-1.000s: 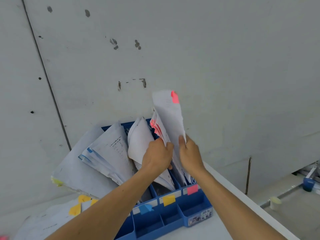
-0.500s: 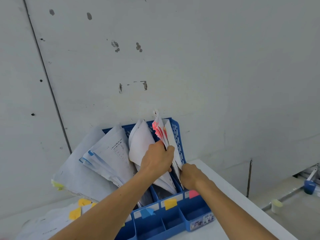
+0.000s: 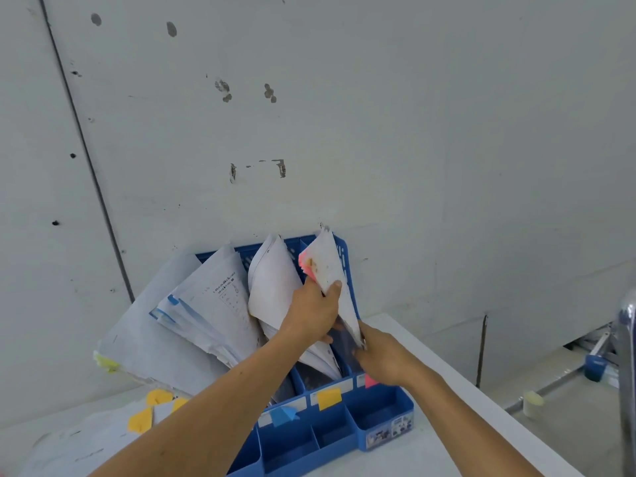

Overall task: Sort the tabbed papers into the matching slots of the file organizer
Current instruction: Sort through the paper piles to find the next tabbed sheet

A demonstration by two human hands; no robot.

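Observation:
A blue file organizer [image 3: 385, 414] stands on the white table against the wall, its slots marked with blue [image 3: 282, 415], yellow [image 3: 328, 398] and pink [image 3: 370, 381] tabs. My left hand [image 3: 315, 313] grips the pink-tabbed papers [image 3: 325, 266] standing in the rightmost slot. My right hand [image 3: 382, 359] is low at that slot, fingers closed on the bottom edge of the same sheets. Blue-tabbed papers [image 3: 210, 304] and a white bundle [image 3: 275, 284] lean in the slots to the left.
Loose sheets with yellow tabs [image 3: 141, 420] lie on the table at the left. A large sheet with a yellow-green tab [image 3: 106, 363] leans against the wall. The table edge [image 3: 481, 397] runs along the right; beyond it lie the floor and a metal pole [image 3: 628, 373].
The raised pink-tabbed sheet has gone down into the rightmost slot. My right hand dropped from the sheet's middle to the slot's base; my left hand kept its grip on the pink-tabbed stack.

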